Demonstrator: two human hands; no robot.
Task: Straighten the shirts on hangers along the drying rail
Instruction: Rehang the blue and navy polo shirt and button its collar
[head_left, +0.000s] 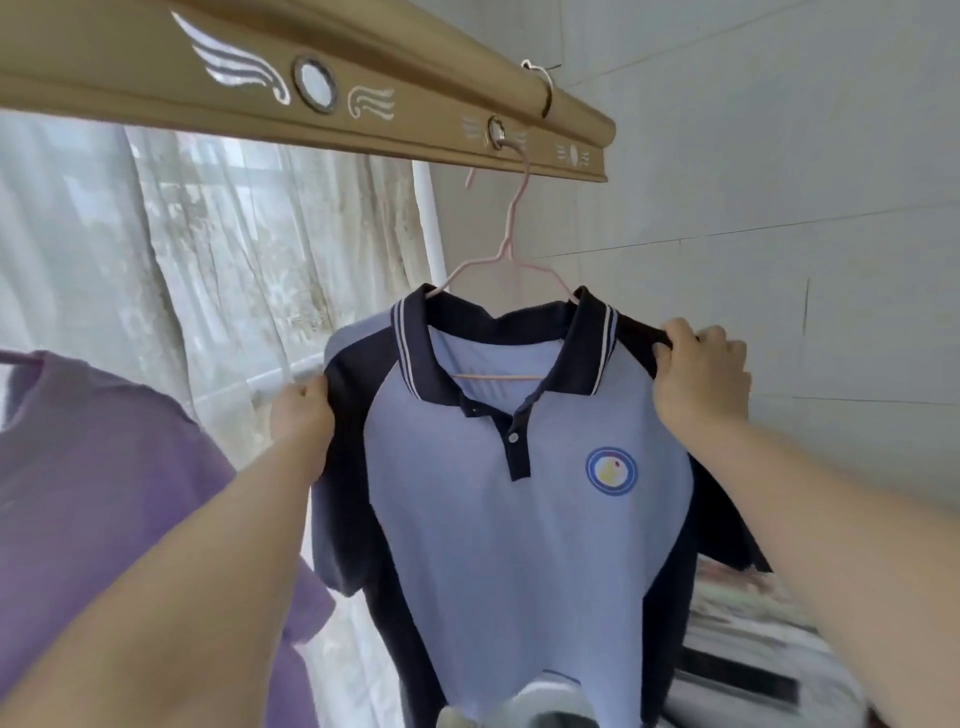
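A light blue polo shirt (519, 545) with navy collar, navy shoulders and a round chest badge hangs on a pink hanger (506, 249). The hanger's hook sits in a round hole of the gold drying rail (156, 62) overhead. My left hand (304, 410) grips the shirt's navy shoulder on the left side. My right hand (698, 379) pinches the navy shoulder on the right side, slightly higher. The collar lies open and the hanger's bar shows inside the neck.
A purple shirt (104, 493) hangs at the left, close to my left forearm. Sheer curtains (208, 260) cover the window behind. A tiled wall (779, 208) runs along the right. A white appliance (727, 686) sits below right. A metal ring (545, 93) loops the rail's end.
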